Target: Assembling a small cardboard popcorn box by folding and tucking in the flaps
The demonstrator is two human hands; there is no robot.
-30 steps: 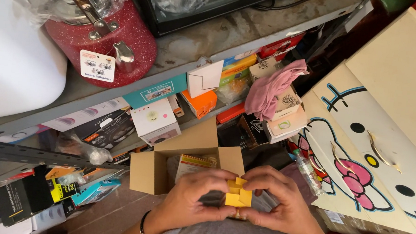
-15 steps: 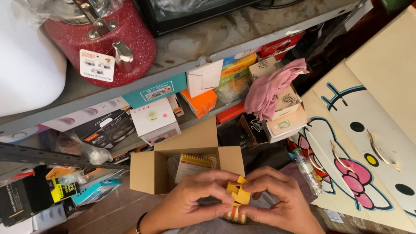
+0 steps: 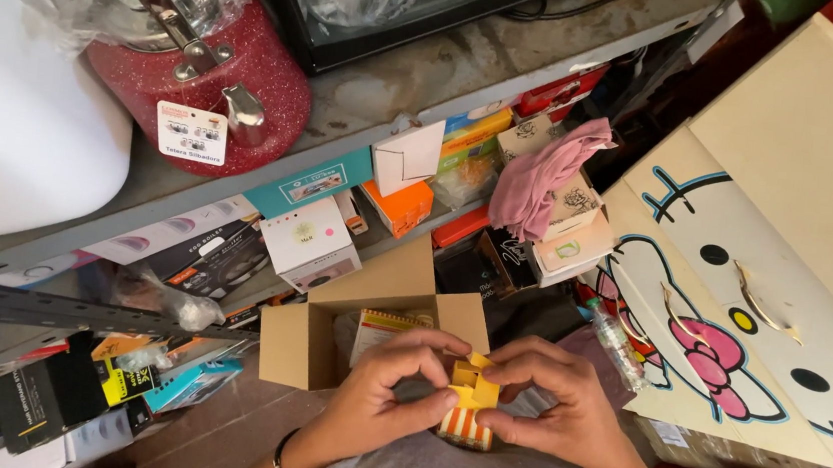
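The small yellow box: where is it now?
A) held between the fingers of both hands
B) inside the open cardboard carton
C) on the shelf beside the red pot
A: the small yellow box sits between the left hand and the right hand, in front of the open cardboard carton.

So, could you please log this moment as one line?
left hand + right hand: both gripping small yellow box | open cardboard box behind | striped item beneath
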